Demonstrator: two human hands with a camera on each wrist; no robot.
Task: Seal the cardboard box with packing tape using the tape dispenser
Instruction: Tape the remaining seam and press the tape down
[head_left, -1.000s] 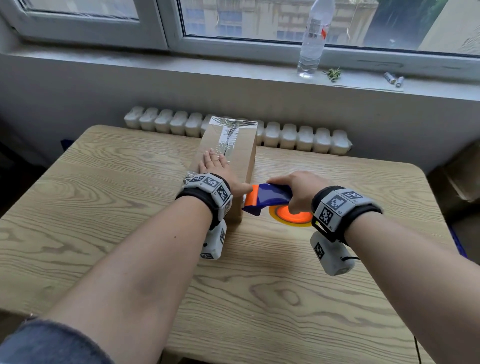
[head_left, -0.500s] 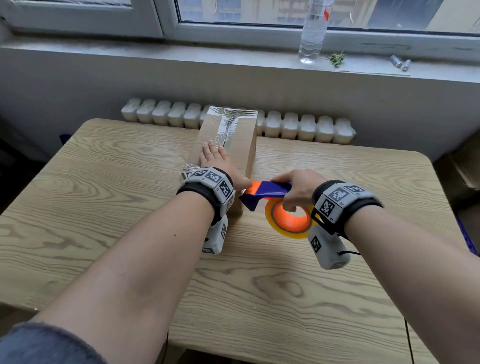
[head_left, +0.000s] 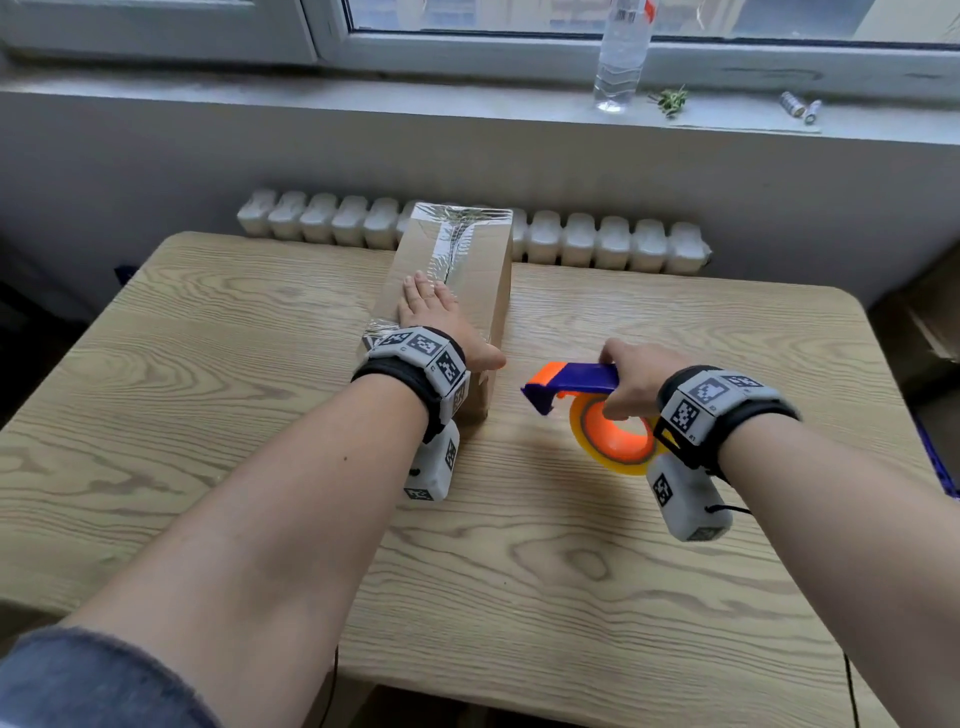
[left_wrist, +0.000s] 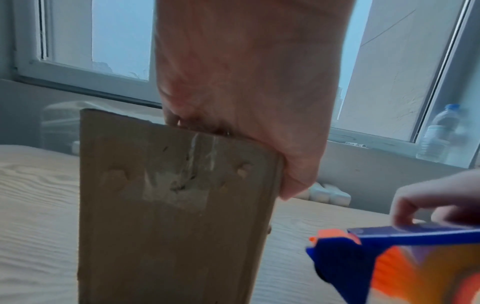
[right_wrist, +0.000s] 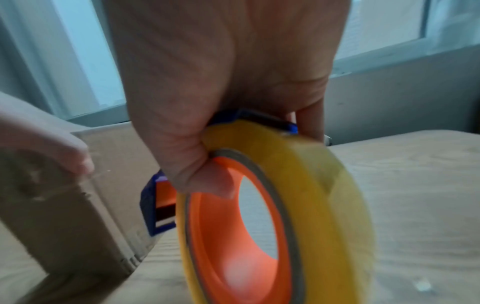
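Observation:
A tall brown cardboard box (head_left: 480, 291) lies lengthwise on the wooden table (head_left: 519, 582), with shiny clear tape (head_left: 453, 244) along its top seam. My left hand (head_left: 434, 317) lies flat on the box's near top, thumb down the right side. The left wrist view shows the box's near end (left_wrist: 168, 226) with a tape patch under my left hand (left_wrist: 246, 92). My right hand (head_left: 641, 382) grips the blue and orange tape dispenser (head_left: 571, 378), held off the box to its right. Its yellow tape roll (right_wrist: 311, 195) hangs under my right hand (right_wrist: 221, 82).
A white radiator (head_left: 613, 244) runs behind the table's far edge. On the windowsill stand a water bottle (head_left: 621, 57), a plant sprig (head_left: 672, 98) and small batteries (head_left: 800, 106). Cardboard (head_left: 935, 322) leans at the far right. Bare wood stretches in front of me.
My right hand has pulled the dispenser away from the box's near end, to the right and towards me. My left hand has stayed flat on the box.

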